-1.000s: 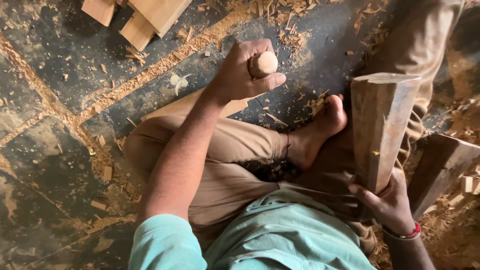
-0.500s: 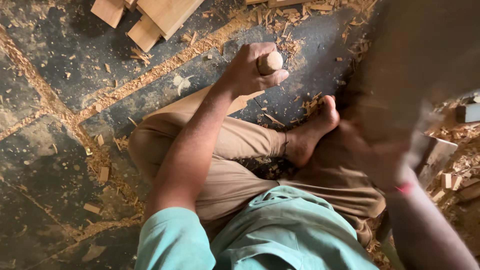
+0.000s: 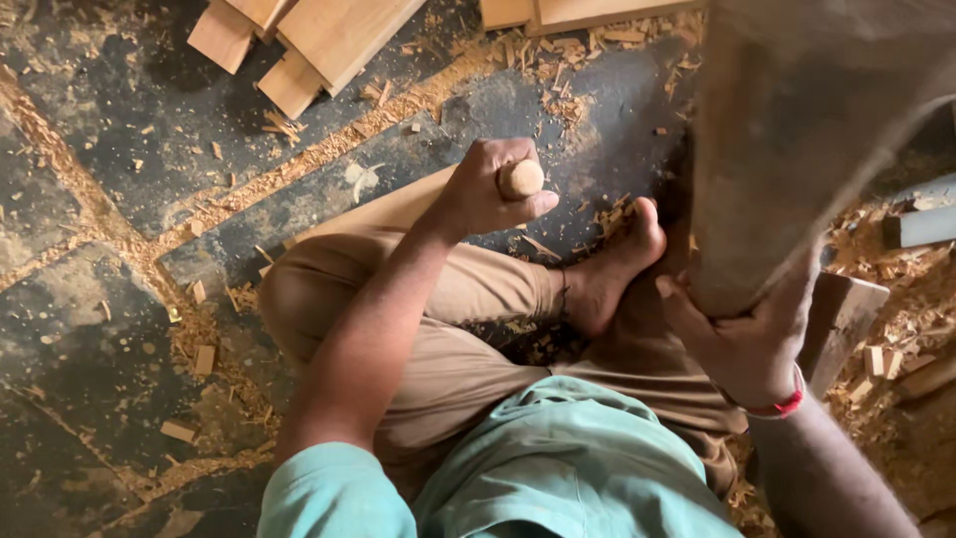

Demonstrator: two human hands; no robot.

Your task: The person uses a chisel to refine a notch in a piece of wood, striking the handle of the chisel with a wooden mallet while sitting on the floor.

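Note:
I sit cross-legged on a dark stone floor. My left hand (image 3: 490, 189) is closed around the round wooden end of a tool handle (image 3: 520, 179), held above my left knee. My right hand (image 3: 745, 339) grips the lower end of a big wooden block (image 3: 797, 139), lifted close to the camera and blurred, filling the upper right. My bare foot (image 3: 612, 264) lies between the two hands. A red band is on my right wrist.
Cut wooden planks (image 3: 299, 40) lie at the top of the floor, with more boards (image 3: 578, 12) to their right. Wood chips and sawdust (image 3: 896, 329) cover the right side. A flat wooden piece (image 3: 846, 309) stands behind my right hand.
My right hand has raised the wooden block from beside my right knee up toward the camera. My left hand stays closed on the handle, nearly still.

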